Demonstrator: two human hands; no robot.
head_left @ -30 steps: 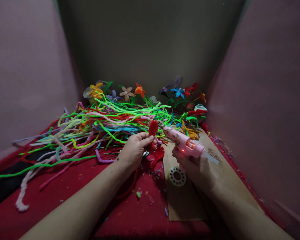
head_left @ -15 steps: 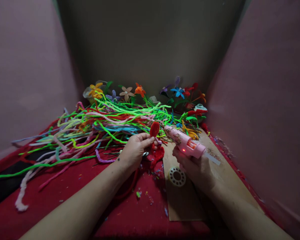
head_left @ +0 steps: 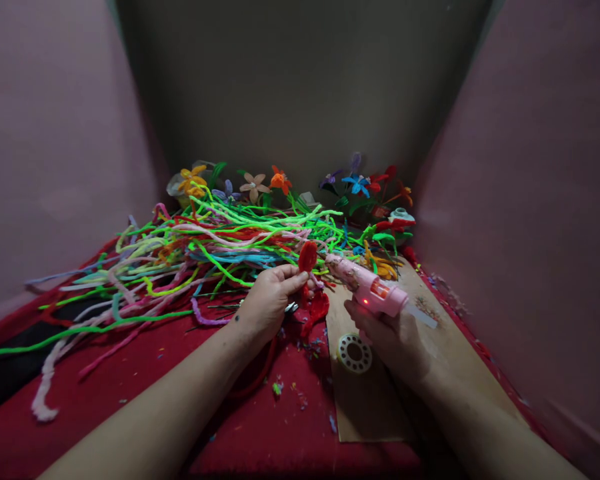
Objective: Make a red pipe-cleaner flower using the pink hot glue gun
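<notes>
Between thumb and fingers, my left hand [head_left: 275,297] pinches a red fuzzy pipe-cleaner flower piece [head_left: 308,257]. One of its looped petals stands up and another hangs below the fingers, with a bit of lilac pipe cleaner beside them. My right hand [head_left: 390,340] is wrapped round a pink hot glue gun [head_left: 370,283]; its small red light glows and a clear glue stick [head_left: 423,315] sticks out of the back. The gun's nozzle points left and lies close to the red petals; whether it touches them I cannot tell.
A tangled heap of coloured pipe cleaners [head_left: 230,233] spreads beyond my left hand. Behind it stand finished fuzzy flowers [head_left: 254,187]. A brown board [head_left: 370,413] on the red cloth [head_left: 260,433] carries a white ring-shaped spool [head_left: 355,353]. Walls close in on both sides.
The glue gun has shifted very slightly left with my right hand. The red petals in my left hand have moved only a touch to the left.
</notes>
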